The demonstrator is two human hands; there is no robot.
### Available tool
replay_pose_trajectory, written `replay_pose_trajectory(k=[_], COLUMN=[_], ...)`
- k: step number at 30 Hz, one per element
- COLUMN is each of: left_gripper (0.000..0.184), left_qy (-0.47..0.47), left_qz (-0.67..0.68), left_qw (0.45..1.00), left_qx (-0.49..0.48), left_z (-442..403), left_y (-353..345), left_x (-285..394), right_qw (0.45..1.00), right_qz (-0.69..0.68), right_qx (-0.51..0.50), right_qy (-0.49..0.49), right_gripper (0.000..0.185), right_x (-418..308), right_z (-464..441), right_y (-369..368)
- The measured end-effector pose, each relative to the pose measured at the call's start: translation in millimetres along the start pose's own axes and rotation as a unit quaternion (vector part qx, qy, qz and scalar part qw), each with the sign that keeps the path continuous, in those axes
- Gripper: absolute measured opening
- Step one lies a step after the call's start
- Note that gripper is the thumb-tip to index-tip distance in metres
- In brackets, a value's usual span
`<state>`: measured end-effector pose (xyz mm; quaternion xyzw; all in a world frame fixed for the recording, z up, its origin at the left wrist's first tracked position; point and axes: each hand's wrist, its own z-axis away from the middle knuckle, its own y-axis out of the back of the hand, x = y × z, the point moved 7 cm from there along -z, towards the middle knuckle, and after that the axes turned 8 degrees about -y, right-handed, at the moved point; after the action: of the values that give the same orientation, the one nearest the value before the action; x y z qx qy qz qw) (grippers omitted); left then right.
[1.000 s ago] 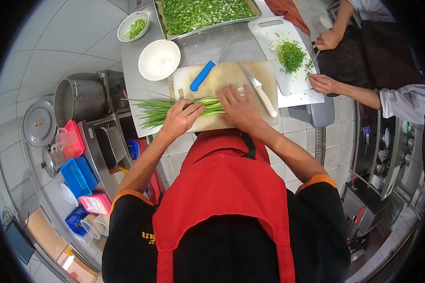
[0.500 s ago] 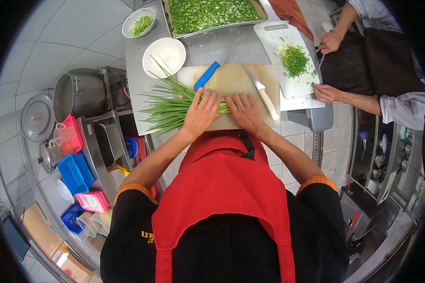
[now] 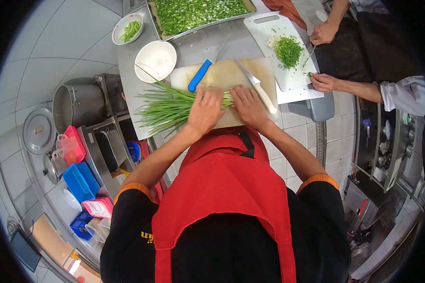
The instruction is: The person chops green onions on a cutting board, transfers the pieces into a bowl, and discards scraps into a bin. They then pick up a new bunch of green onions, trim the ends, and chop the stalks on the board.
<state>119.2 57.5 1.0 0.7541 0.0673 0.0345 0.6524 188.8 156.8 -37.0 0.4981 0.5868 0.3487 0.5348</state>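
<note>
A bunch of spring onions (image 3: 163, 106) lies across the left part of a worn cutting board (image 3: 224, 78), its green tips fanning out to the left. My left hand (image 3: 206, 111) is laid over the bunch, its fingers closed down on the stalks. Just to the right, my right hand (image 3: 250, 107) curls around the stalk ends; a short length of stalk shows between the hands. Above my left hand rests a knife with a blue handle (image 3: 200, 75). Another knife with a cream handle (image 3: 264, 98) lies beside my right hand, blade pointing up and left.
A white bowl (image 3: 156, 61) stands left of the board, and a smaller bowl (image 3: 127, 29) holds cut green pieces. At the back is a tray (image 3: 208, 32) of chopped greens. On the right, a co-worker's hands (image 3: 325, 82) work with a knife at a white board (image 3: 295, 85).
The view has shifted a little. My hands have moved slightly apart along the bunch, showing more stalk between them. The co-worker's knife has moved a little.
</note>
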Motion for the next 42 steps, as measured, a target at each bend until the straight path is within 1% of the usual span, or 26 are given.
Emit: replay_pose_trajectory(k=[4, 6, 7, 8, 9, 10, 12, 16, 18, 19, 20, 21, 22, 23, 24, 25, 27, 28, 29, 31, 32, 35, 36, 38, 40, 42], left_gripper=[0.065, 0.060, 0.060, 0.057, 0.055, 0.055, 0.052, 0.054, 0.058, 0.058, 0.060, 0.062, 0.062, 0.062, 0.062, 0.062, 0.062, 0.056, 0.056, 0.047, 0.037, 0.032, 0.032, 0.025, 0.025, 0.025], left_qy=[-0.008, -0.002, -0.010, -0.003, 0.002, -0.005, 0.017, 0.005, -0.009, -0.013, -0.009, -0.005, -0.014, -0.014, -0.016, -0.033, -0.044, -0.046, -0.056, -0.088, -0.096, -0.127, -0.134, -0.135, -0.150, -0.163], left_qz=[0.036, 0.024, 0.023, 0.026, 0.030, 0.030, 0.021, 0.033, 0.013, 0.014, 0.026, 0.037, 0.038, 0.096, 0.154, 0.157, 0.240, 0.267, 0.270, 0.302, 0.305, 0.299, 0.301, 0.311, 0.319, 0.333], left_qw=[0.999, 0.999, 0.999, 0.999, 0.999, 0.999, 0.999, 0.999, 1.000, 1.000, 0.999, 0.999, 0.998, 0.994, 0.986, 0.985, 0.970, 0.962, 0.961, 0.949, 0.947, 0.946, 0.944, 0.940, 0.935, 0.926], left_qx=[-0.002, -0.033, -0.038, -0.038, -0.037, -0.041, -0.042, -0.033, -0.015, -0.016, -0.027, -0.039, -0.042, -0.050, -0.059, -0.062, -0.014, 0.018, 0.016, 0.006, 0.007, 0.003, 0.003, 0.023, 0.041, 0.063], left_z=[-19, -18, -18, -19, -19, -20, -21, -25, -27, -31, -34, -36, -36, -37, -40, -43, -49, -52, -52, -53, -53, -53, -53, -53, -52, -47], left_y=[-23, -34, -35, -34, -33, -32, -29, -25, -20, -17, -14, -13, -14, -18, -22, -21, -12, -8, -9, -11, -9, -11, -13, -13, -14, -13], left_x=[15, 10, 10, 11, 12, 13, 13, 12, 13, 14, 14, 14, 14, 13, 12, 12, 5, 3, 2, 0, 1, 0, -1, -4, -6, -7], right_qw=[0.998, 0.974, 0.973, 0.933, 0.875, 0.872, 0.770, 0.765, 0.723, 0.722, 0.813, 0.886, 0.883, 0.919, 0.939, 0.934, 0.953, 0.955, 0.952, 0.952, 0.948, 0.955, 0.953, 0.948, 0.910, 0.896], right_qz=[-0.038, -0.217, -0.221, -0.328, -0.427, -0.430, -0.552, -0.560, -0.606, -0.605, -0.487, -0.357, -0.357, -0.240, -0.118, -0.115, -0.076, -0.062, -0.059, -0.058, -0.058, -0.008, -0.026, -0.040, -0.155, -0.180], right_qx=[-0.039, 0.020, 0.024, 0.041, 0.057, 0.062, 0.110, 0.106, 0.116, 0.119, 0.128, 0.133, 0.137, 0.117, 0.094, 0.100, 0.084, 0.103, 0.106, 0.101, 0.104, 0.082, 0.083, 0.085, 0.000, 0.002], right_qy=[-0.011, -0.055, -0.061, -0.142, -0.221, -0.226, -0.299, -0.301, -0.311, -0.314, -0.292, -0.264, -0.272, -0.291, -0.309, -0.324, -0.281, -0.272, -0.282, -0.284, -0.293, -0.285, -0.291, -0.305, -0.385, -0.405], right_gripper=[0.055, 0.056, 0.056, 0.057, 0.058, 0.058, 0.059, 0.058, 0.052, 0.052, 0.048, 0.045, 0.045, 0.043, 0.042, 0.042, 0.044, 0.044, 0.044, 0.041, 0.041, 0.036, 0.037, 0.037, 0.040, 0.041], right_x=[7, 12, 5, 8, 13, 8, 6, 0, 6, 15, 24, 26, 29, 30, 33, 38, 41, 43, 48, 53, 53, 53, 49, 39, 30, 16], right_z=[4, 11, 16, 23, 31, 32, 35, 27, 28, 29, 29, 28, 26, 24, 24, 28, 25, 23, 23, 18, 17, 15, 18, 24, 39, 54], right_y=[3, 19, 24, 29, 28, 25, 11, 0, 0, 5, 21, 35, 45, 57, 62, 60, 47, 44, 39, 32, 31, 35, 37, 47, 44, 37])
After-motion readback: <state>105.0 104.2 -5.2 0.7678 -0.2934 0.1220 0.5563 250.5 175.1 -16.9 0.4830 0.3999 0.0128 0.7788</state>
